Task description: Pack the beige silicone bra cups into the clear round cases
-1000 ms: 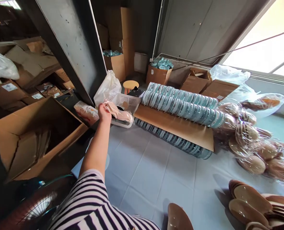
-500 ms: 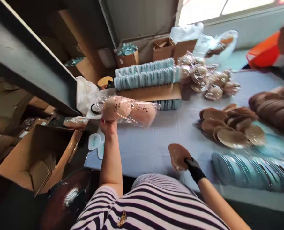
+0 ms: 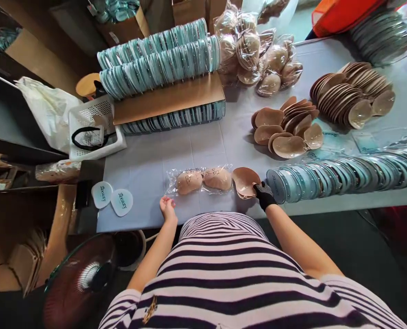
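A clear plastic bag (image 3: 199, 180) with two beige cups and handwriting on it lies flat on the pale blue table (image 3: 196, 151) near its front edge. My bare left hand (image 3: 167, 208) sits at the bag's lower left corner, fingers touching its edge. My right hand (image 3: 264, 195), in a black glove, grips a brown cup (image 3: 245, 181) just right of the bag.
Rows of round teal-rimmed cases (image 3: 158, 59) lie on cardboard at the back and along the right (image 3: 344, 169). Loose brown cups (image 3: 286, 130) and bagged cups (image 3: 254, 50) fill the middle. A white basket (image 3: 93, 132), two oval labels (image 3: 112, 198), boxes and a fan (image 3: 76, 283) are at left.
My left hand carried the bag of beige cups from the basket area down onto the table in front of me. The view swung down and right, and my gloved hand moved beside the bag.
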{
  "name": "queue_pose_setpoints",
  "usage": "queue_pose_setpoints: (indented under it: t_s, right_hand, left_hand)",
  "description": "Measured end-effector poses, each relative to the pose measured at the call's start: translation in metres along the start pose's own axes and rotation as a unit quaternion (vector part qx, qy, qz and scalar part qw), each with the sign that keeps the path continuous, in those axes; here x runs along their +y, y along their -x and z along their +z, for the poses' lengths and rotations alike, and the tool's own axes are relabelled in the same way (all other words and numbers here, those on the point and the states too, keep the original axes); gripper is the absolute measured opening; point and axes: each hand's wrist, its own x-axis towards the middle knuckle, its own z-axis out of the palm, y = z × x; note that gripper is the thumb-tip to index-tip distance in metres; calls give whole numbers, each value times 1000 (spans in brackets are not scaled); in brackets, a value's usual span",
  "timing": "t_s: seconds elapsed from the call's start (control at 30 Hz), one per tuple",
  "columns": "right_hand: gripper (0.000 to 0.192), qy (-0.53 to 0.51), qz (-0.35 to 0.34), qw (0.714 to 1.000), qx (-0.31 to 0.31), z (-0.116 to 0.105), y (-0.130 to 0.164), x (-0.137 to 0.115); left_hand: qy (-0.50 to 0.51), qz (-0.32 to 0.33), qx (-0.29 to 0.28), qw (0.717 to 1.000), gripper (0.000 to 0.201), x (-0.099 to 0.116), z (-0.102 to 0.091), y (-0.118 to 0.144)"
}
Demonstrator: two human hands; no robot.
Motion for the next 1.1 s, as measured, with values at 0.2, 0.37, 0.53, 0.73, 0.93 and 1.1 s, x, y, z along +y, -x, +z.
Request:
queue_pose_setpoints:
  t_s: [0.2,0.37,0.53,0.73,0.93,1.1]
  right_hand:
    - [27,15,-11,995,94,3,-14,-30]
    - [41,-79,-72,993,41,10,11,-86]
    - [71,-208,-124,961,-132,33,55,-136]
    - [72,-158,-61,949,-266,46,81,-144]
    - [48,-82,24,863,-499,23,91,-154]
    - [69,-75,31,785,-614,6,99,-167]
  left_hand:
    - [-6,149,-12,989,41,40,27,14]
    - [-28,310,-229,923,38,69,54,52]
    - [-131,527,-284,790,48,84,81,96]
    - [-143,586,-281,747,45,107,86,97]
    - [-150,539,-422,714,42,130,66,99]
    - [-44,332,-492,803,37,127,60,98]
